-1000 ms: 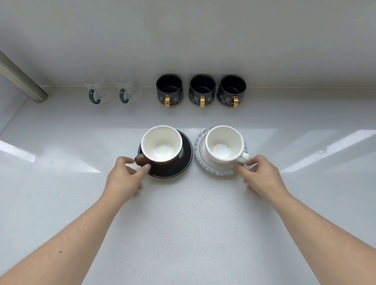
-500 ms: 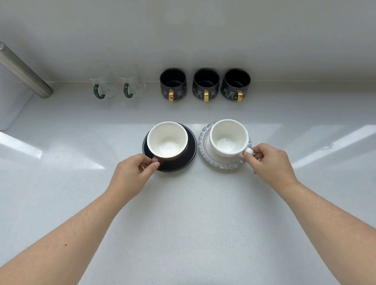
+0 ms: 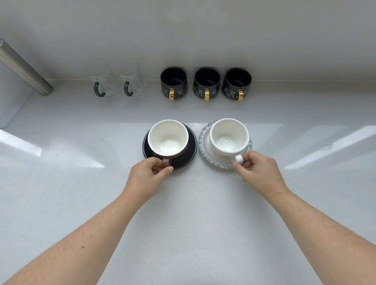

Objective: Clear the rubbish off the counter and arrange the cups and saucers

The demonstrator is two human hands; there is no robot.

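Note:
A brown cup with a white inside (image 3: 168, 138) stands on a black saucer (image 3: 190, 152) at the middle of the white counter. My left hand (image 3: 147, 179) pinches its brown handle, which points toward me. Right beside it a white cup (image 3: 228, 136) sits on a pale blue ruffled saucer (image 3: 204, 136). My right hand (image 3: 260, 173) grips that cup's white handle, also turned toward me. Both cups are upright and empty.
Along the back wall stand three black mugs with gold handles (image 3: 207, 84) and two clear glass mugs with green handles (image 3: 117, 81). A metal cylinder (image 3: 20, 67) leans over a white container (image 3: 5, 104) at the far left.
Both cups have been turned on their saucers so their handles now point toward me. My hands followed the handles round and moved closer together.

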